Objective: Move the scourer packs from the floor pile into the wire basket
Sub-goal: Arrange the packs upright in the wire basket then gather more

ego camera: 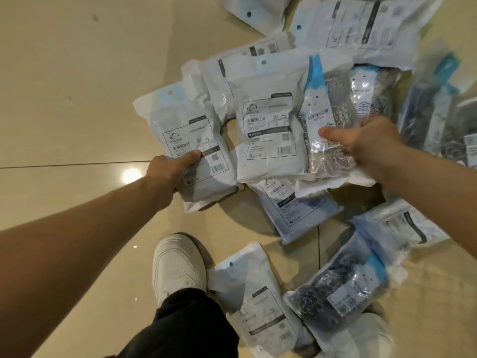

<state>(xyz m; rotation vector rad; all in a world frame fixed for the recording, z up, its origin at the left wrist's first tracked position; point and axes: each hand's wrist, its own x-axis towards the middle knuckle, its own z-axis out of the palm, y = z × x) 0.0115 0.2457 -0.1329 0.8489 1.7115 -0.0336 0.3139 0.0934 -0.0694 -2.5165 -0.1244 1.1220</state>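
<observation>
While packs litter the floor (77, 60), both hands grip one each.
Left hand (169, 174) holds a white pack (185, 125); right hand (361, 143) a clear pack (327, 104).

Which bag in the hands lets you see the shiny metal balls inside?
The clear-fronted pack in the right hand. The left hand holds a white pack, label side up, hiding its contents.

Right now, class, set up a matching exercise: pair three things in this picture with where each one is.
Things:
1. white-backed scourer pack
2. clear-fronted scourer pack
3. white shoe

Places:
a. held in the right hand
b. on the floor tiles, bottom centre
c. held in the left hand

Pairs: 1-c, 2-a, 3-b
</observation>
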